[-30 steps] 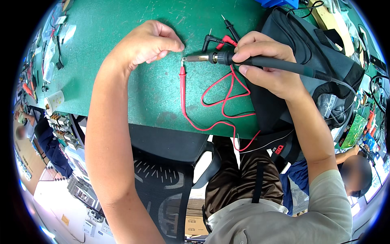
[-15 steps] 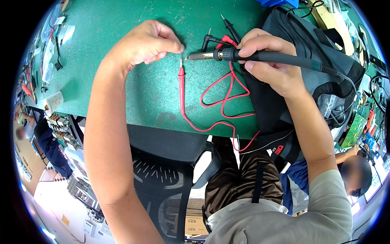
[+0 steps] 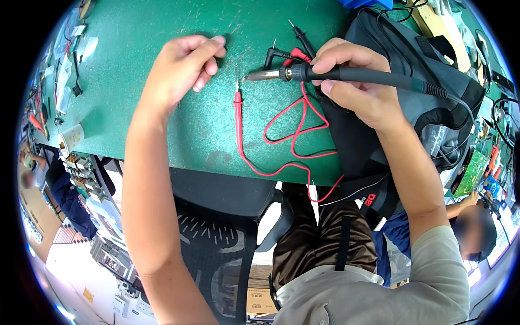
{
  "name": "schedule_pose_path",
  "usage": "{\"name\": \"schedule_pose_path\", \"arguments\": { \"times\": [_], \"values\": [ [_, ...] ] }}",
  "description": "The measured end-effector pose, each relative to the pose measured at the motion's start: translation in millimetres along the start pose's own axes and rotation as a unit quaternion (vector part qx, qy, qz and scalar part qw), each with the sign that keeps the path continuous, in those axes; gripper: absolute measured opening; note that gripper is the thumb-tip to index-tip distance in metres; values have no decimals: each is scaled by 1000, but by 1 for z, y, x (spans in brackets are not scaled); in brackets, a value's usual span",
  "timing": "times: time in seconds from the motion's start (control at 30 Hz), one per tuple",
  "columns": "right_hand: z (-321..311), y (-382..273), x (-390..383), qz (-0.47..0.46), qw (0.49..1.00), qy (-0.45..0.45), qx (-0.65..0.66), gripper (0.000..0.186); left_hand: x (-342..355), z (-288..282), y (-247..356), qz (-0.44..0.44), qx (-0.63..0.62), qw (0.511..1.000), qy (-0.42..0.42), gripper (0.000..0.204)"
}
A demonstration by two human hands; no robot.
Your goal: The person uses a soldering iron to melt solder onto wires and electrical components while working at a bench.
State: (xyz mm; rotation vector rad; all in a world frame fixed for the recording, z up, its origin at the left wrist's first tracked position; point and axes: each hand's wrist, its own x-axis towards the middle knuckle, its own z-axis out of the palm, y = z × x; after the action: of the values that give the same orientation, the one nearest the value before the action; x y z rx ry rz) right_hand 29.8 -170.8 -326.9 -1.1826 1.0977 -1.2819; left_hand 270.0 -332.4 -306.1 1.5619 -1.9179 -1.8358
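My right hand (image 3: 360, 81) grips a soldering iron (image 3: 374, 76) by its dark handle, its metal tip pointing left. That tip is close to the bare metal end of a red test probe (image 3: 238, 116), which lies on the green tabletop with its point away from me; I cannot tell whether they touch. My left hand (image 3: 189, 65) is up and left of the probe, apart from it. Its fingers are curled, thumb pressed against the index finger; whatever they hold, if anything, cannot be made out. The probe's red lead (image 3: 276, 172) runs in loops toward the right.
A black probe (image 3: 301, 39) and black and red angled plugs (image 3: 269, 58) lie beyond the iron. A black-grey bag (image 3: 357, 130) covers the table's right side. A paper cup (image 3: 71, 136) stands at the left edge. A chair (image 3: 216, 189) is below; another person (image 3: 476, 233) sits at right.
My left hand has drawn away from the probe's tip, to the left. My right hand still holds the soldering iron near the tip; the view has shifted slightly.
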Motion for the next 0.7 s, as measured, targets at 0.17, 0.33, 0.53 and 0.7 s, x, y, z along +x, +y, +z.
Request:
{"name": "schedule_pose_path", "arguments": {
  "times": [0.17,0.33,0.53,0.7],
  "values": [
    [1,0,-1,36,997,13,71,18,-55,13,-38,55,-17,976,210,28],
    [3,-7,-1,61,993,33,95,20,-125,45,-84,173,262,882,351,32],
    [9,-13,-4,65,992,64,84,21,-133,85,-127,220,373,805,405,41],
    [14,-59,-22,27,993,86,72,18,-138,81,-124,227,365,810,399,39]
  ]
}}
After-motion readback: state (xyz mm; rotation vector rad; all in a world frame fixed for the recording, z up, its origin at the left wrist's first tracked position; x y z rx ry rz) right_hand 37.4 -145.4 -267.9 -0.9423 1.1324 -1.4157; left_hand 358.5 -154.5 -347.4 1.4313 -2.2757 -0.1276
